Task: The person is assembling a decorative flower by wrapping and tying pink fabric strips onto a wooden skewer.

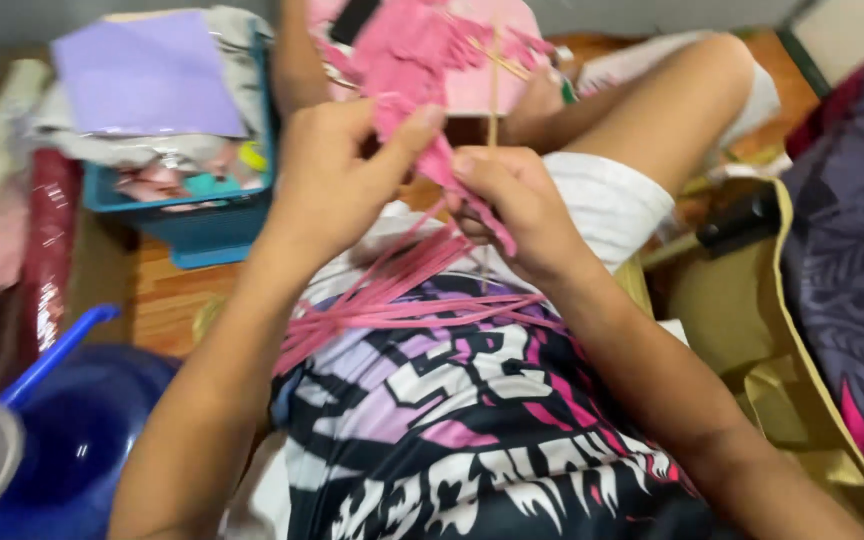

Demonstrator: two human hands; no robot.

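My left hand pinches a strip of pink crepe paper at its upper end. My right hand grips the same pink paper lower down, together with a thin wooden stick that stands upright between both hands. Cut pink paper strips fan out below my hands across my lap, over a black, white and purple patterned shirt. Behind the stick another person's hand holds more pink paper.
A blue plastic basket with a lilac sheet and craft scraps sits at the upper left. A blue bucket stands at the lower left. A bare knee lies upper right, a dark patterned cloth at the right.
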